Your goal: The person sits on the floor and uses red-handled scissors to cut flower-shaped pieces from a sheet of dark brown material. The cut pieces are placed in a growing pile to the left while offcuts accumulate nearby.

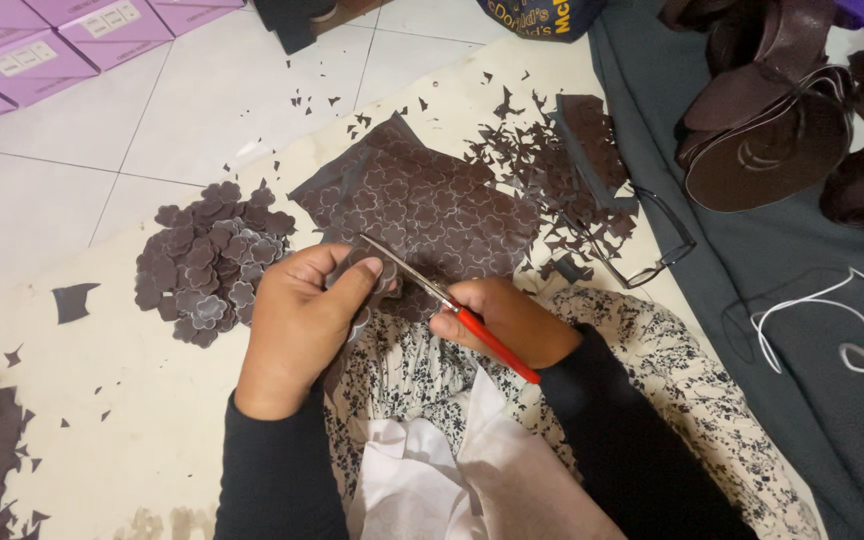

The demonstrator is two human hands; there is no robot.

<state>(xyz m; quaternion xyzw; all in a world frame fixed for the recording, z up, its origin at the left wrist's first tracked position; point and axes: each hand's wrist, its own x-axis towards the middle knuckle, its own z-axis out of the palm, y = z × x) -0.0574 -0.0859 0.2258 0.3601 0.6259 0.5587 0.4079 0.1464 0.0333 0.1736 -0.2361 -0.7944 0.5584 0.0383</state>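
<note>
— What's in hand here?

— Cutting, I'd judge. The left hand (297, 320) is curled tight round a small brown flower-shaped piece (360, 318), thumb pressed over it, above the lap. The right hand (507, 322) is closed on the red handles of the scissors (432, 292), blades barely parted at that piece.

— And the rest?

— The stamped brown sheet (422, 215) lies on the cream floor mat (132, 400) just past the hands; a pile of cut flowers (207, 265) sits towards the mat's left edge. Following the scalloped outline calls for turning the piece slowly.
</note>
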